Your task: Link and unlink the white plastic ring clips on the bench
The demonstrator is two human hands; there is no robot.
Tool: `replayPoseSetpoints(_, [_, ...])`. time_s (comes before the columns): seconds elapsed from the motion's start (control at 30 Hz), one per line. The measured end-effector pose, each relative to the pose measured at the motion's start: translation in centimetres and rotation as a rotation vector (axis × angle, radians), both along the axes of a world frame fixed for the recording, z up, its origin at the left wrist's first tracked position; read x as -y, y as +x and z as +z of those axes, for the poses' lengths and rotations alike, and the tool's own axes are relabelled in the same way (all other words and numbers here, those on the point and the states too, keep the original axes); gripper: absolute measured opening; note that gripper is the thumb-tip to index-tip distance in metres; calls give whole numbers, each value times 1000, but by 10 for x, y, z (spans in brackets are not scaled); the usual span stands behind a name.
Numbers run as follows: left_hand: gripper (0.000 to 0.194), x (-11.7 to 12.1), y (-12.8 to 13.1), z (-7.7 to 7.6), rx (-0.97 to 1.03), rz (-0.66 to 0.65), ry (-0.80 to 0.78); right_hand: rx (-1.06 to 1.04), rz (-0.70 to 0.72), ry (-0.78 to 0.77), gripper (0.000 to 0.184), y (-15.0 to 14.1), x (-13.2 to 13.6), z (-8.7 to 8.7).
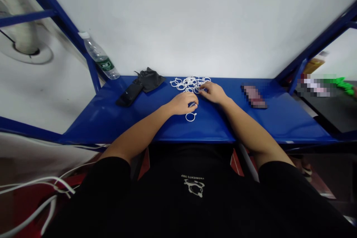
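Note:
A heap of small white plastic rings (189, 81) lies at the back middle of the blue table (156, 126). My left hand (184, 103) rests knuckles-up just in front of the heap with its fingers curled closed; what it holds is hidden. One loose white ring (191, 116) lies on the table right below that hand. My right hand (213, 92) reaches into the right edge of the heap, its fingers bent and pinching among the rings.
A black phone (129, 94) and a crumpled black cloth (149, 79) lie left of the rings. A clear water bottle (99, 56) leans at the back left corner by the blue frame post (93, 74). A blurred flat object (253, 96) lies to the right.

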State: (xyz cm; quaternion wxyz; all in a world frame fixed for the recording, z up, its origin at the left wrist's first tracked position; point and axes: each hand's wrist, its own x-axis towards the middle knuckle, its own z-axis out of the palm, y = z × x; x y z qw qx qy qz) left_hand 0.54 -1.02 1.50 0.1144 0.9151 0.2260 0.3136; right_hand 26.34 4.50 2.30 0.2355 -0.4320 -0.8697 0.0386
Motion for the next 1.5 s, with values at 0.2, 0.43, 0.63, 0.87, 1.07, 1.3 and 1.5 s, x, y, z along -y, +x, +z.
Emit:
replayPoseSetpoints(0.2, [14, 11, 12, -5, -161, -74, -14, 108, 23, -77, 26, -7, -3, -10])
replayPoseSetpoints(0.43, [15, 14, 13, -3, -213, -95, -10, 135, -11, -87, 27, -11, 0, -9])
replayPoseSetpoints(0.63, [24, 18, 12, 1, -244, -55, -80, 146, -20, -95, 32, -12, 2, -8])
replayPoseSetpoints(0.87, [23, 3, 1, 1, -135, 119, -155, 166, -26, -69, 29, -16, 4, -10])
replayPoseSetpoints(1.07, [18, -12, -8, -4, -51, 244, -190, 196, -86, -51, 24, -18, 5, -9])
replayPoseSetpoints(1.3, [31, -13, -7, -5, -19, 336, -195, -59, -49, -12, 24, -20, 7, -8])
replayPoseSetpoints(1.5, [37, -18, -9, -9, 40, 312, -242, -265, 149, 17, 26, -29, 19, -6])
